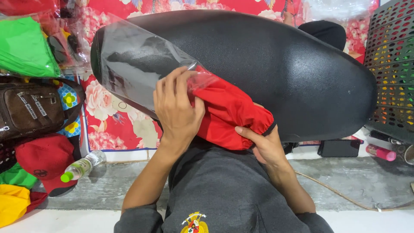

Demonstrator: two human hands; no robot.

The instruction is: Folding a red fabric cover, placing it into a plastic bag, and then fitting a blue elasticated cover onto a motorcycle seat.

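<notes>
Fingers [170,92] of left hand [177,110] pinch the clear bag [133,64]; right hand [263,144] grips red cloth [228,112], its fingertips hidden underneath.

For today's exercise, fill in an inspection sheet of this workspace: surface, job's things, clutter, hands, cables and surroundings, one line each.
Surface: grey concrete floor, partly covered by a red floral mat.
Job's things: long black textured vinyl seat; red elastic-edged fabric cover; clear plastic bag lying over the seat's end.
Clutter: brown zipped bag, red cap, clear bottle with green cap, pink tube, green fabric in plastic.
Hands: left hand grips the bag and cover; right hand pinches the cover's edge.
Cables: thin tan cord across the floor.
Surroundings: dark perforated crate to one side.
</notes>
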